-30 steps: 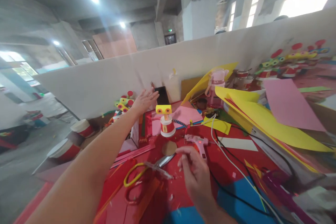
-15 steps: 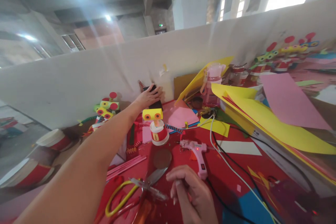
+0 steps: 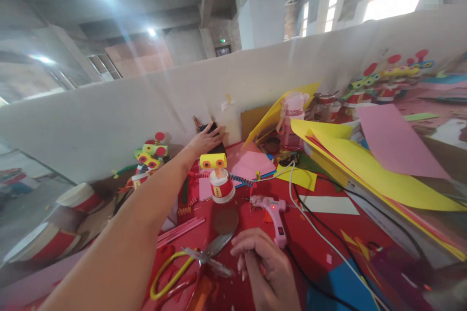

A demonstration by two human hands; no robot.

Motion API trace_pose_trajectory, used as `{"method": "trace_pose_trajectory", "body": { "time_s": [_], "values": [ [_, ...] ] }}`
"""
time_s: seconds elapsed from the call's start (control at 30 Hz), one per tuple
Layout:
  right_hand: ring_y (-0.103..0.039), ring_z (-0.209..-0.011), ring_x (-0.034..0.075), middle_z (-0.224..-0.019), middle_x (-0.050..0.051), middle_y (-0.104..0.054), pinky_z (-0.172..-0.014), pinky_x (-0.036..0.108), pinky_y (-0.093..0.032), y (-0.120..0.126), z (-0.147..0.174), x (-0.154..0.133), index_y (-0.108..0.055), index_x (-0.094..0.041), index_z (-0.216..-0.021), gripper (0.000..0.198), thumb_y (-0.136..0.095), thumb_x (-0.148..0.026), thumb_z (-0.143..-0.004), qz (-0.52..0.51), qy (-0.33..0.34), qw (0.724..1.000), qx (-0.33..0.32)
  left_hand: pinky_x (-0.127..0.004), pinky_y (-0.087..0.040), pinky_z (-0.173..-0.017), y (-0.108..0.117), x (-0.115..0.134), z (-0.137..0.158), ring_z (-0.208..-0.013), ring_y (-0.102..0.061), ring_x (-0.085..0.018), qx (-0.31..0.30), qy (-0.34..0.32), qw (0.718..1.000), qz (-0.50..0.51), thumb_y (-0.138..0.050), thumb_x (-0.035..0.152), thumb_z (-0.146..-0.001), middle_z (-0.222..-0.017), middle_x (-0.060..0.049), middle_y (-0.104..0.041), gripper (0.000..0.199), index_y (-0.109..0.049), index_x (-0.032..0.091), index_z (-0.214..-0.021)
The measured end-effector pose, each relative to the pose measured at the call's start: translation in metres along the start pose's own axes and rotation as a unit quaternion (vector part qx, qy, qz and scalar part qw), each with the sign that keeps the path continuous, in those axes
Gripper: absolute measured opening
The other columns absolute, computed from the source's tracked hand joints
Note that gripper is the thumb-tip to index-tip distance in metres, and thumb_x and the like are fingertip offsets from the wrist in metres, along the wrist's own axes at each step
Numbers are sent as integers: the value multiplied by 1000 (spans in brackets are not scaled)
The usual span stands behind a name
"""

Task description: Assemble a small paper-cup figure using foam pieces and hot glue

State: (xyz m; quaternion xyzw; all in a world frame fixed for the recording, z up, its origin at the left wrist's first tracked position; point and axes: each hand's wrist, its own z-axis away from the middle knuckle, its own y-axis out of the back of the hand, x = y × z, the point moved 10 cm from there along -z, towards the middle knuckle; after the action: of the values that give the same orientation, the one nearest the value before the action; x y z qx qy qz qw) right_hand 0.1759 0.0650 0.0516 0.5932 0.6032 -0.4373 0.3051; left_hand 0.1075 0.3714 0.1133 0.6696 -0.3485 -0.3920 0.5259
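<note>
My left hand (image 3: 209, 138) reaches far out to the white wall, its fingers over a black slab-like object (image 3: 219, 148) that stands there; its kind is unclear. In front of that hand stands a paper-cup figure (image 3: 222, 188) with a yellow roll for a head and coiled paper arms. My right hand (image 3: 263, 265) hovers low over the red table, fingers curled in toward the thumb; anything between them is hidden. A pink hot glue gun (image 3: 276, 214) with a red light lies just beyond it. Left of it are scissors (image 3: 173, 272) with a yellow handle.
Yellow sheets (image 3: 365, 160) and a pink sheet (image 3: 397, 136) top a box at the right. A pink jug (image 3: 294, 114) stands behind. White and black cables (image 3: 314, 228) cross the table. More cup figures (image 3: 149, 153) stand at left. Pink strips (image 3: 182, 231) lie near my left forearm.
The view has shifted slightly. My left hand stays at the black object, and my right hand keeps its curled pose beside the glue gun.
</note>
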Motion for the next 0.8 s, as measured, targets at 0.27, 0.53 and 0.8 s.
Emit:
{"method": "trace_pose_trajectory", "body": {
  "time_s": [0.27, 0.53, 0.8],
  "values": [
    [-55, -53, 11, -82, 5, -65, -49, 21, -45, -5, 0, -1, -67, -22, -83, 24, -46, -14, -88, 3, 3, 1000, -19, -57, -1, -115, 37, 2, 42, -144, -14, -26, 65, 61, 987, -134, -37, 2, -79, -150, -2, -35, 72, -35, 33, -143],
    [-54, -51, 9, -79, 3, -65, -49, 20, -44, -6, -1, -12, -66, -20, -81, 24, -46, -8, -84, 21, 34, 999, -9, -59, -3, -114, 20, 4, 71, -144, -10, -29, -1, 80, 978, -191, -42, 13, -84, -151, -1, -33, 62, -36, 35, -143],
    [-56, -57, 7, -84, 3, -64, -55, 17, -45, -11, 0, -3, -63, -18, -86, 27, -42, -1, -84, 50, 39, 996, -67, -58, -6, -115, -9, 7, 66, -145, -8, -28, -70, 24, 964, -255, -46, 15, -86, -153, 2, -29, 58, -40, 38, -139]
  ]
}}
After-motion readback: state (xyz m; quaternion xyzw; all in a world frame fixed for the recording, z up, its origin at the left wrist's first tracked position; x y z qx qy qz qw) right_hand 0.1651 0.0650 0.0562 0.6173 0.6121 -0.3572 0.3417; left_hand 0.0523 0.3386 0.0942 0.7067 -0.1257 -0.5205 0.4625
